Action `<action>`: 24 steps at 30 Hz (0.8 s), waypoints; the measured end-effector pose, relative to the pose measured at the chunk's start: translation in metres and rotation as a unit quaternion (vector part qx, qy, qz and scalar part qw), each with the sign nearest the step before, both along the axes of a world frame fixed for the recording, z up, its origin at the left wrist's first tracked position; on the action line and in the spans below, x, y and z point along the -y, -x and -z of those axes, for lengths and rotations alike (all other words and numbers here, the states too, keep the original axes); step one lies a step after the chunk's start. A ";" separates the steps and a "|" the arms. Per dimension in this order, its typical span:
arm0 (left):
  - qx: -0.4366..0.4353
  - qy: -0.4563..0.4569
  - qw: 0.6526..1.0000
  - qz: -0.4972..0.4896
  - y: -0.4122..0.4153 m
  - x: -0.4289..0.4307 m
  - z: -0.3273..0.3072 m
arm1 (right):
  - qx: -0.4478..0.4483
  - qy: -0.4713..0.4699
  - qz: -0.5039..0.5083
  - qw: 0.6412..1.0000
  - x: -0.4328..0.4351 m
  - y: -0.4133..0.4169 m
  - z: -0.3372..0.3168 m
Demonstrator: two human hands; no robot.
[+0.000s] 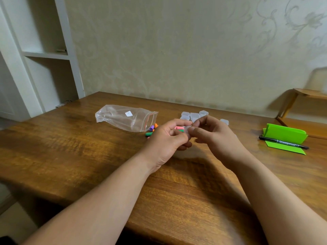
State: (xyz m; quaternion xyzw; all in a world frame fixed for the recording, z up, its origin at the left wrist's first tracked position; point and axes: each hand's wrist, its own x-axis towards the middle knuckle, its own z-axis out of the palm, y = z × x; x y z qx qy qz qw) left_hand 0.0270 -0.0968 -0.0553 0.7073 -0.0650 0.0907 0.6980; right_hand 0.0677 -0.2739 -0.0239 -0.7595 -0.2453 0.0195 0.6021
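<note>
My left hand point(167, 140) and my right hand point(212, 137) meet above the middle of the wooden table point(70, 138). Between their fingertips they pinch a small clear plastic box point(187, 129); whether it is open or closed I cannot tell. Just behind my left hand lie several small coloured pieces point(151, 130), purple, orange, green and pink, partly hidden by the fingers. A group of several small clear boxes point(194, 115) stands behind my hands, and one more clear box point(224, 121) sits to the right of them.
An empty clear zip bag point(125, 117) with a red seal lies at the back left of the table. Folded green paper point(284, 134) and a black marker point(284, 142) lie at the right. A white shelf unit point(44, 55) stands left; a low wooden stand point(307, 93) far right.
</note>
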 end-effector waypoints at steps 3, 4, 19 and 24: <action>-0.002 0.004 1.000 -0.002 0.000 0.001 0.000 | 0.006 0.005 -0.001 1.000 0.000 0.000 0.000; -0.002 0.006 1.000 -0.001 0.000 0.001 -0.001 | 0.009 0.007 0.000 1.000 0.000 0.000 0.000; -0.077 0.153 0.983 0.068 0.001 0.000 -0.007 | 0.045 0.038 0.138 0.989 0.000 -0.016 0.012; -0.112 0.110 0.972 0.173 0.008 0.003 -0.008 | 0.078 0.076 0.097 0.989 -0.005 -0.010 0.010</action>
